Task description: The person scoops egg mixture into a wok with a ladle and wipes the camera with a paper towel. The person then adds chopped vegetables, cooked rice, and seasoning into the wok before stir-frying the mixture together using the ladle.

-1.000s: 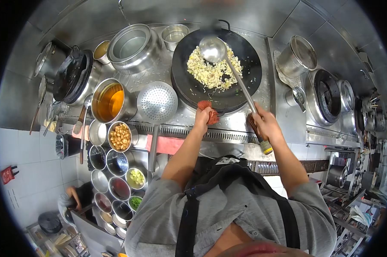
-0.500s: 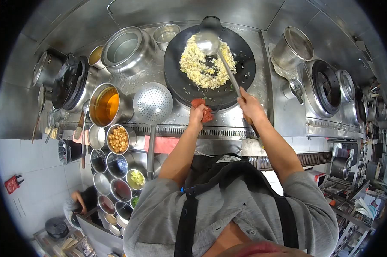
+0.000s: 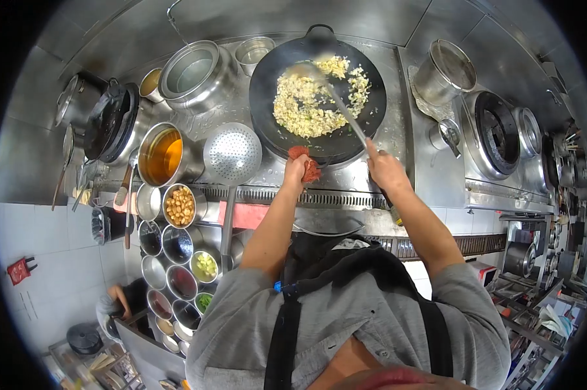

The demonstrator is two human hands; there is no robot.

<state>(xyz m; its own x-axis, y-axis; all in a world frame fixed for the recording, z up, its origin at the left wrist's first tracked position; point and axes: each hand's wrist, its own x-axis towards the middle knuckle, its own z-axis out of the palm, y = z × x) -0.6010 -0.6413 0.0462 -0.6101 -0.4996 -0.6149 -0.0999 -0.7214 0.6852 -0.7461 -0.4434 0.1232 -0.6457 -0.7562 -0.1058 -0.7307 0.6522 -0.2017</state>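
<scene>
A black wok [image 3: 274, 120] sits on the stove with egg fried rice [image 3: 306, 114] spread in a rough ring inside it. My right hand [image 3: 387, 171] is closed round the handle of a long metal ladle [image 3: 348, 117]. The ladle's bowl lies over the rice at the wok's upper left and is blurred by motion. At the wok's near edge, my left hand [image 3: 295, 171] is closed on a reddish-brown cloth [image 3: 311, 170] against the rim. The wok's near handle is partly hidden by the cloth.
Left of the wok lies a perforated skimmer [image 3: 233, 154], beside a pot of orange oil [image 3: 160, 156]. Several ingredient containers [image 3: 183, 283] stand below it. A large steel pot [image 3: 192, 75] is at the back left; a tall steel pot [image 3: 443, 75] stands right. Another person [image 3: 121, 302] is at lower left.
The ladle's bowl has moved left and slightly down across the rice. The rice ring has spread wider to the right. My left hand keeps its hold on the cloth.
</scene>
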